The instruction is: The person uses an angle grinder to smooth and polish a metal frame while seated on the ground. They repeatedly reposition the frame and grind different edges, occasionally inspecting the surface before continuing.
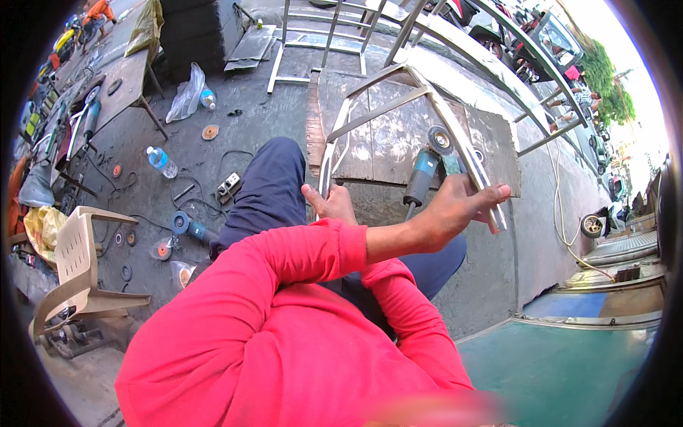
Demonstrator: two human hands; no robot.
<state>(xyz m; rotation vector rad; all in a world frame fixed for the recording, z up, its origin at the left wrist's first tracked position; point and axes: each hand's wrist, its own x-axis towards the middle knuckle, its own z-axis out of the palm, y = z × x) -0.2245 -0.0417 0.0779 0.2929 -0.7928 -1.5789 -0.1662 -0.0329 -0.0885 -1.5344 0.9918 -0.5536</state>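
Observation:
My arms are crossed, the left over the right. At the right, my left hand [455,210] closes round the end of one leg of a bent metal frame [462,139]. My right hand [337,206] is at the lower end of the frame's other leg, thumb up along it, fingers partly hidden behind my left sleeve. Shiny, with a flat crossbar between its legs, the frame tilts above a worn wooden board [398,114]. Between the legs, close to my left hand, an angle grinder [425,169] with a blue body leans at the board's near edge, disc upward.
Left on the floor are another grinder [188,226], a power outlet box [228,186], cords, loose discs and a water bottle [162,162]. A beige plastic chair [78,263] stands at far left. Beyond the board stand welded metal frames [324,50]. A green panel [555,370] lies near right.

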